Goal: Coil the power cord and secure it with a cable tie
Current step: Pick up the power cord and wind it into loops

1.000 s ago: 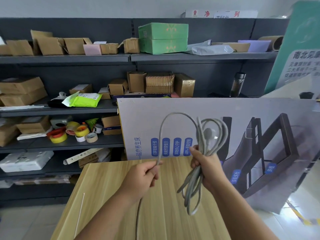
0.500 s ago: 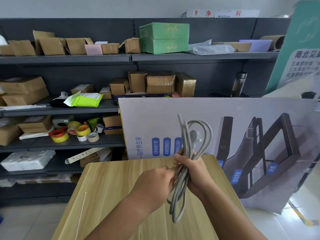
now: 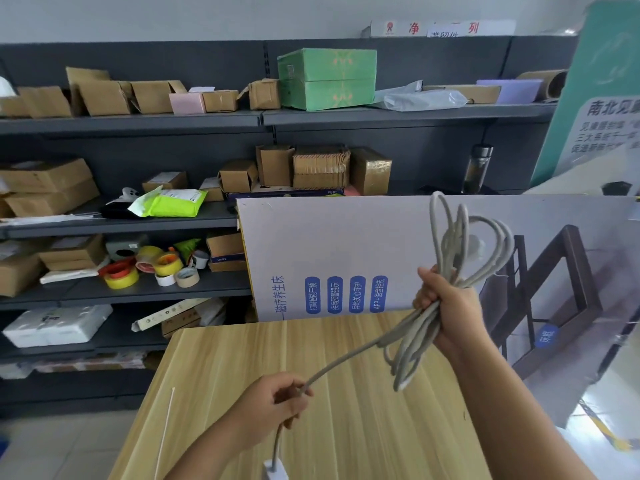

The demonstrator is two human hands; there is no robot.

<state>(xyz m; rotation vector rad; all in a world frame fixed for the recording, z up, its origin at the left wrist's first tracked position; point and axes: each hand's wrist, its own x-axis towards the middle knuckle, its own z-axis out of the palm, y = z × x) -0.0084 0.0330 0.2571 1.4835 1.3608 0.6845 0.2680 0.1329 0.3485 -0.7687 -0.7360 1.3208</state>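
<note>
A grey power cord [image 3: 450, 244] is gathered into several loops that stick up above and hang below my right hand [image 3: 446, 306], which grips the bundle at its middle, raised over the table's far right. One strand runs taut down-left to my left hand [image 3: 273, 407], which pinches it low over the wooden table [image 3: 363, 427]. Below that hand the cord's white end piece [image 3: 275, 470] dangles at the bottom edge. A thin white cable tie [image 3: 165, 431] lies along the table's left edge, apart from both hands.
A printed display board [image 3: 346, 244] stands upright against the table's far edge. Behind it are grey shelves [image 3: 131, 119] with cardboard boxes, tape rolls [image 3: 152, 268] and green boxes. A teal poster [image 3: 602, 98] stands at the right.
My left hand left the bundle and slid down-left along the cord, pulling a strand taut. My right hand moved right and up with the loops. The cord's white end came into view.
</note>
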